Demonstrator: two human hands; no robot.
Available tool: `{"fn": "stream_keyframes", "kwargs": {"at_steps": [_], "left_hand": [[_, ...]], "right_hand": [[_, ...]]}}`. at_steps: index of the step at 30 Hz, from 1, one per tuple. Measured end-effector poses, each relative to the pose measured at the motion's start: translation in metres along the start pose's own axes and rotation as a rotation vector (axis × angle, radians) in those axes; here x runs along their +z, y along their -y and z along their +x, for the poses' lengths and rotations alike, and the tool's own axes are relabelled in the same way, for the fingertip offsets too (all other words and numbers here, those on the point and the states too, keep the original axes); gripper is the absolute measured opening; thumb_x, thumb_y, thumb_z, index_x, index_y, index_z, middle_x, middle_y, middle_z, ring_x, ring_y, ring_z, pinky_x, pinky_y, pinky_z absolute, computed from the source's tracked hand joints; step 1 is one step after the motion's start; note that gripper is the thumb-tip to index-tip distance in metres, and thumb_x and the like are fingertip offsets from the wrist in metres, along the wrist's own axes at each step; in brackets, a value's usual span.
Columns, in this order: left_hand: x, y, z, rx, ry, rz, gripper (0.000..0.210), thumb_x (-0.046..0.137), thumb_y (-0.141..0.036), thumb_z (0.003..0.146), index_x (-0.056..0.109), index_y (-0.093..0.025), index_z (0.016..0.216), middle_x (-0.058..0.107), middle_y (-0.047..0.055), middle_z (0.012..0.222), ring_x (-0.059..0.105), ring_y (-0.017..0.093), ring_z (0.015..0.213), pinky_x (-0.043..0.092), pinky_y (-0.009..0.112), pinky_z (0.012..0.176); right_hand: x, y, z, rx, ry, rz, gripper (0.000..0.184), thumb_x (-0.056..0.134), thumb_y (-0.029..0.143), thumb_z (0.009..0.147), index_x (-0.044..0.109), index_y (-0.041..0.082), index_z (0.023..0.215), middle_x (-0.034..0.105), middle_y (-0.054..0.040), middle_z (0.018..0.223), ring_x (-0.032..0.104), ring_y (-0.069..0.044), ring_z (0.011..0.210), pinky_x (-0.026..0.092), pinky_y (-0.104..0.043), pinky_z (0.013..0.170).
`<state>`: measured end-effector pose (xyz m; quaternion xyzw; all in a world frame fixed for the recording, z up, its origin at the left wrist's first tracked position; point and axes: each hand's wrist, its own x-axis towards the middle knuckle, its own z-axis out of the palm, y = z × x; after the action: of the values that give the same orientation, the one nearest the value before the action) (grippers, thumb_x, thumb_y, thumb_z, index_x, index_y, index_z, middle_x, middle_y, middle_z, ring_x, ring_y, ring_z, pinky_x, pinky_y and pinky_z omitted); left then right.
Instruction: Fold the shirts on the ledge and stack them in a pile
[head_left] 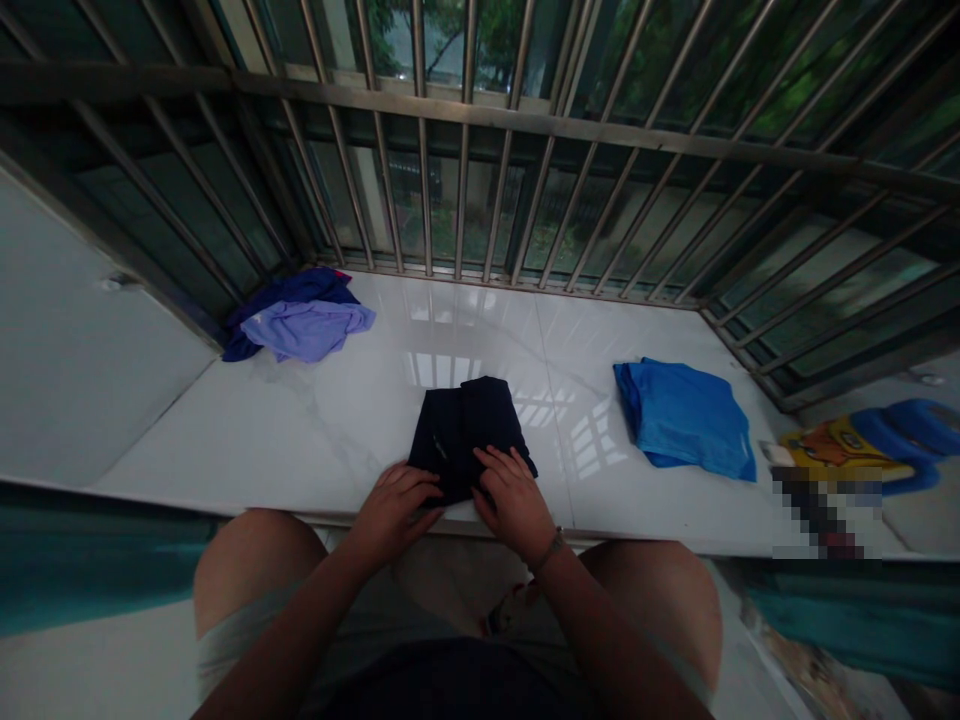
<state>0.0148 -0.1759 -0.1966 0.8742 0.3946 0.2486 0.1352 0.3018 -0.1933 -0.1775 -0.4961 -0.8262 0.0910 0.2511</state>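
Left hand (394,503) and right hand (515,497), palms down

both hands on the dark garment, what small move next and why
Probably turn up the near edge of the dark garment: it lies fairly flat on the white ledge, with the left hand at its near-left corner and the right hand over its near-right part.

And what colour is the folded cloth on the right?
The folded cloth is blue, seen best in the head view.
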Motion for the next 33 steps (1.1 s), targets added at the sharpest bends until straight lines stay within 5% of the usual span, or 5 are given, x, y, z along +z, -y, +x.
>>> {"fn": "stream_keyframes", "kwargs": {"at_steps": [12, 19, 33], "left_hand": [[-0.017, 0.002, 0.019, -0.002, 0.061, -0.022, 0.008, 0.073, -0.030, 0.107, 0.080, -0.028, 0.103, 0.084, 0.007, 0.121, 0.077, 0.027, 0.111, 0.057, 0.047, 0.104], [-0.029, 0.026, 0.059, -0.245, 0.100, 0.129, 0.044, 0.056, -0.046, 0.117, 0.071, -0.025, 0.082, 0.074, 0.005, 0.081, 0.069, 0.024, 0.080, 0.047, 0.037, 0.075], [-0.019, 0.026, 0.062, -0.391, 0.106, 0.291, 0.044, 0.051, -0.045, 0.115, 0.070, -0.025, 0.082, 0.077, 0.007, 0.086, 0.067, 0.024, 0.080, 0.036, 0.034, 0.069]], "right_hand": [[0.001, -0.001, 0.000, -0.001, -0.001, 0.004, 0.008, 0.070, 0.018, 0.104, 0.074, 0.024, 0.107, 0.072, -0.0120, 0.161, 0.064, -0.033, 0.154, 0.041, -0.068, 0.136], [0.000, 0.000, 0.000, 0.006, 0.000, 0.010, 0.008, 0.070, 0.019, 0.104, 0.074, 0.024, 0.109, 0.072, -0.0122, 0.160, 0.063, -0.032, 0.155, 0.041, -0.067, 0.137], [0.002, 0.001, 0.000, 0.009, -0.021, 0.020, 0.009, 0.071, 0.018, 0.104, 0.073, 0.024, 0.111, 0.073, -0.0111, 0.160, 0.063, -0.032, 0.155, 0.041, -0.066, 0.137]]}}
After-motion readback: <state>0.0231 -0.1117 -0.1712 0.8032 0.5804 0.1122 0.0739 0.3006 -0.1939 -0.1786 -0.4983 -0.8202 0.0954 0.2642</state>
